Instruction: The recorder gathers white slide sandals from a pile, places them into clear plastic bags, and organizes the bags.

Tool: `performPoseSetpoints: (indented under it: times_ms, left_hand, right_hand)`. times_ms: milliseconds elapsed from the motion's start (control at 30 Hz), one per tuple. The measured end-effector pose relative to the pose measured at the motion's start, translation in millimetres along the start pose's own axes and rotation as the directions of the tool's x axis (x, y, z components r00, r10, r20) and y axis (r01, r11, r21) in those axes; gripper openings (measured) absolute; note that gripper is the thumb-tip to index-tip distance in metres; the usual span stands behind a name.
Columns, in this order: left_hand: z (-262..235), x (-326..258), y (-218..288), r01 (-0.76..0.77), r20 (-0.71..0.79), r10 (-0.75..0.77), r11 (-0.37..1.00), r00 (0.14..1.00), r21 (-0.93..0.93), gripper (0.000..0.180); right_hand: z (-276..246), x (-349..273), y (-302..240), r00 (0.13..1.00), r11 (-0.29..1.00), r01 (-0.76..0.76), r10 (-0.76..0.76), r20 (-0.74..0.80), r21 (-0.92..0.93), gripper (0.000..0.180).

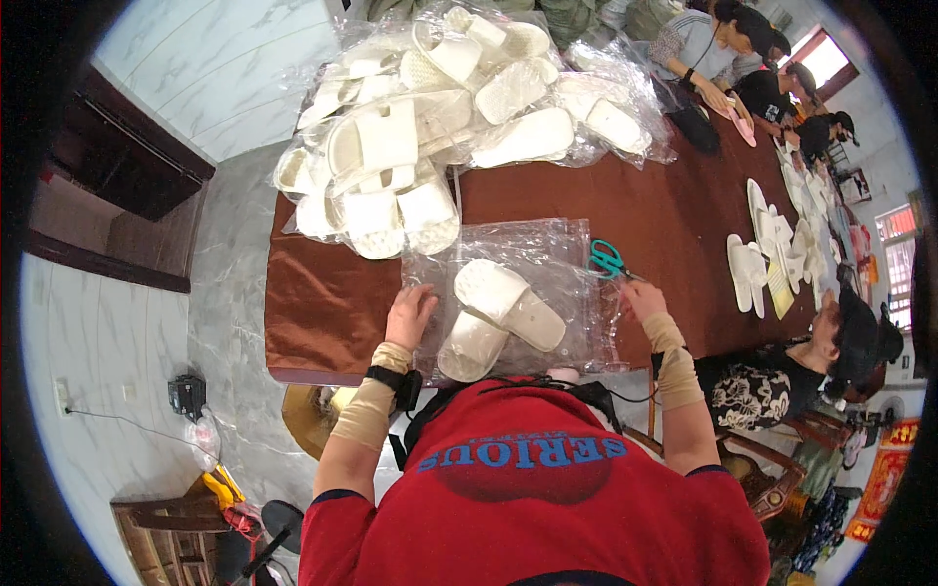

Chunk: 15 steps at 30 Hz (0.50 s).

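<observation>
A pair of white slippers lies crossed, soles partly showing, in a clear plastic bag on the brown-covered table in front of me. At the bag's left edge is my left hand, its fingers curled in on the film. My right hand is at the opposite edge, fingertips drawn together on the film. Just beyond those fingertips rest teal-handled scissors, which I am not holding. Beige wraps cover both wrists.
A heap of bagged white slippers covers the table's far left. More loose slippers lie to the right, where several people work along the table. One person sits close on my right. A wooden chair stands behind.
</observation>
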<state>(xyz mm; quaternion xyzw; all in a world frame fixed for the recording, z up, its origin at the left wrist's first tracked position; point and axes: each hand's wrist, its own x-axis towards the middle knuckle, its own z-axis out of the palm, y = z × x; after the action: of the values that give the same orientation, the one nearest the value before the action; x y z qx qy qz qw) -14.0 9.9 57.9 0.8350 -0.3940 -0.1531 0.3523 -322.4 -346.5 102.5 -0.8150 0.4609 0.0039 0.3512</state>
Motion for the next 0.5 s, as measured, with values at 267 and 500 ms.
performPoseSetpoints:
  times_ms: [267, 500]
  left_hand:
    - [49, 18, 7, 0.040, -0.175, -0.119, 0.916, 0.977, -0.400, 0.031]
    - [23, 33, 20, 0.482, 0.334, -0.354, 0.535, 0.874, -0.694, 0.016]
  right_hand:
    - [57, -9, 37, 0.969, 0.962, -0.225, 0.238, -0.069, 0.154, 0.032]
    - [29, -15, 21, 0.930, 0.958, 0.259, -0.213, -0.298, 0.123, 0.020]
